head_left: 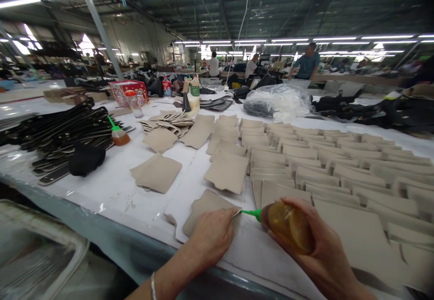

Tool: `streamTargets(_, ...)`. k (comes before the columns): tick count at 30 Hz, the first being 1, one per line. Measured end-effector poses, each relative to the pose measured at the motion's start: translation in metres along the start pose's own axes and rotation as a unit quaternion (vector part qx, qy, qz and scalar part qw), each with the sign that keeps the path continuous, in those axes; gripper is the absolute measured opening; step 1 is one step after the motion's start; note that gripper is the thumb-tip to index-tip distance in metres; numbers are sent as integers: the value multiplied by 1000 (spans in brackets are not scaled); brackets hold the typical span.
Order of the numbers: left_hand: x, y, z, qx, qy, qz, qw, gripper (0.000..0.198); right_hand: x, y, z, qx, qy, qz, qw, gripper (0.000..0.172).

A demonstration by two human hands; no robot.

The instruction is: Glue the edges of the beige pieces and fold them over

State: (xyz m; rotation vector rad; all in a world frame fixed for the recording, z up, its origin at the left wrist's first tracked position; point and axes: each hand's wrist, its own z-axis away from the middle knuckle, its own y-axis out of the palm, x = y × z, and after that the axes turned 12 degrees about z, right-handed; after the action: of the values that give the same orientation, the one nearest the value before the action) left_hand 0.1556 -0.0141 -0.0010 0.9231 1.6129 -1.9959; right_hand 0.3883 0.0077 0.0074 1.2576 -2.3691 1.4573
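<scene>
My right hand is wrapped around a glue bottle holding amber liquid. Its green nozzle points left, and the tip meets the edge of a beige leather piece. My left hand has its fingers closed on that piece's right edge, lifting it slightly from the table. Part of the piece is hidden under my left hand. Just beyond lie more beige pieces, and another small stack rests to the left.
Overlapping rows of beige pieces cover the table's right side. At left are a pile of black straps, a black cloth item and a second green-tipped bottle. A plastic-wrapped bundle sits farther back. People work in the background.
</scene>
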Motion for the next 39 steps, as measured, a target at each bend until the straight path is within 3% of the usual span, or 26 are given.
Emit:
streamTargets(5, -1, 1, 0, 5, 4, -29, 1000, 48, 1, -2, -1, 32, -19, 12, 999, 45)
streamTargets(16, 7, 4, -3, -6, 37, -87, 995, 45, 0, -3, 4, 12, -9, 12, 1000, 42)
streamTargets(35, 7, -2, -4, 8, 50, -57, 997, 45, -15, 4, 12, -24, 100, -18, 995, 45)
streamTargets(39, 8, -3, -3, 5, 58, -42, 997, 46, -15, 5, 19, 13, 114, -35, 993, 46)
